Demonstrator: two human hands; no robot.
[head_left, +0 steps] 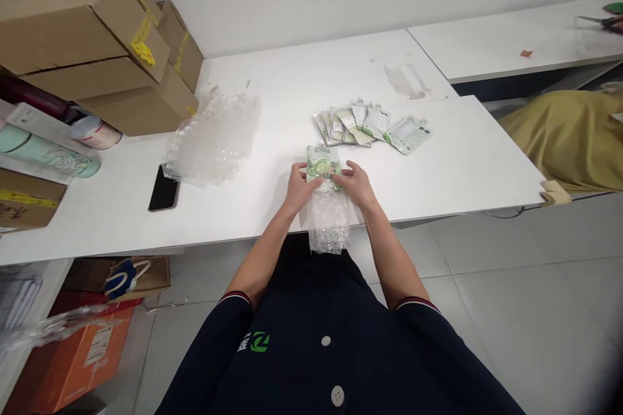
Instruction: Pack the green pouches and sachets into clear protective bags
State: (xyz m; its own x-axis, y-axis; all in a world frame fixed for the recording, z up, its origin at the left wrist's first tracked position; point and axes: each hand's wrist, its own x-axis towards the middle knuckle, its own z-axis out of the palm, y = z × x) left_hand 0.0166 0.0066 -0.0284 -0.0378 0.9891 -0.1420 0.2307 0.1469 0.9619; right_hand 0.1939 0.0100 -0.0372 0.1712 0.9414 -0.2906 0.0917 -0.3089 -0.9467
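Observation:
Between my two hands is a green-and-white printed pouch (319,161), close to the table's front edge. My left hand (300,185) grips its left side, thumb on the front face. On the right side, my right hand (356,183) holds it the same way, with its thumb across the front. A strip of clear bubble wrap (329,220) lies at the pouch's lower end and hangs over the table edge toward me. Whether the wrap goes under the pouch is hidden. Just beyond my hands, several similar pouches (348,124) lie fanned in an overlapping row.
A pile of bubble wrap (214,136) lies to the left, beside a black phone (164,189). Cardboard boxes (73,26) are stacked at the back left, near a mint-green bottle (48,149). At the far right, a person's hand (618,23) holds scissors.

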